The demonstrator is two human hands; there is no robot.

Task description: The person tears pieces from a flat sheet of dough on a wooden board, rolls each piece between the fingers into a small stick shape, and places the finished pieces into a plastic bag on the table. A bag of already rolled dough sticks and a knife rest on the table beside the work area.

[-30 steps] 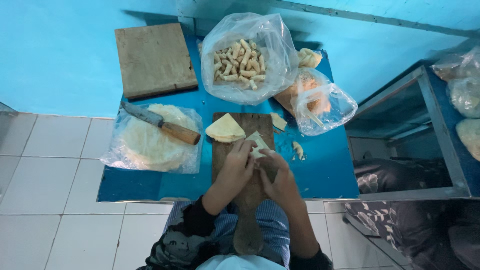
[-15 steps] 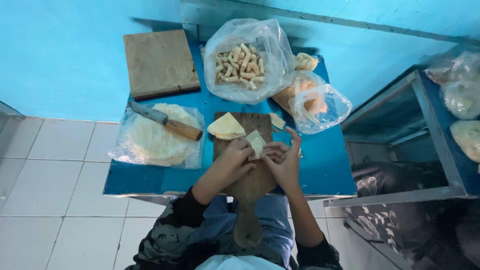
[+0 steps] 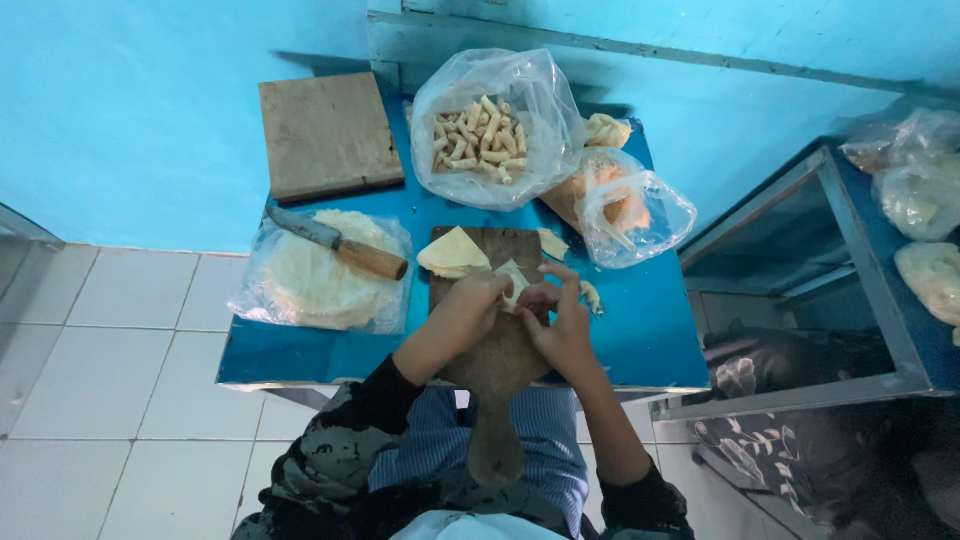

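Both hands meet over a paddle-shaped wooden board [image 3: 497, 350] whose handle hangs off the blue table [image 3: 650, 330] toward me. My left hand [image 3: 470, 305] and my right hand [image 3: 560, 315] together pinch a small pale wrapper piece [image 3: 515, 282] and fold it. A stack of pale triangular wrappers [image 3: 452, 254] lies on the board's far left part. Another wrapper scrap [image 3: 552, 243] lies at the board's far right corner.
A knife with a wooden handle [image 3: 340, 245] rests on a plastic bag of round flat wrappers [image 3: 315, 285] at left. Behind stand a square wooden board [image 3: 325, 135], an open bag of rolled snacks [image 3: 490, 130] and a bag of orange filling [image 3: 625, 205]. A metal rack [image 3: 850, 260] stands at right.
The view has tilted so the table sits lower in the frame. My hands stay over the board, fingers shifted around the wrapper piece, which is now more enclosed.
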